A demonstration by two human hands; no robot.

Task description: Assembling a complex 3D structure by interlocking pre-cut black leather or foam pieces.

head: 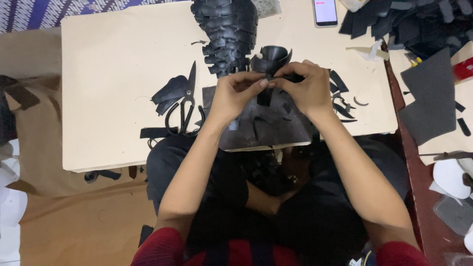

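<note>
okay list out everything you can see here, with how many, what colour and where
Pale board work surface: one, cream, centre.
Chain of folded black strip pieces: one, black, top centre.
Curled black strip piece: one, black, pinched by both hands.
Black-handled scissors: one, black, left of hands.
Dark flat mat: one, dark grey, under hands.
Smartphone: one, lit screen, top.
Grey foam sheet: one, dark grey, right.
Black offcuts: several, right of hands.
Left hand: on the piece.
Right hand: on the piece.
</note>
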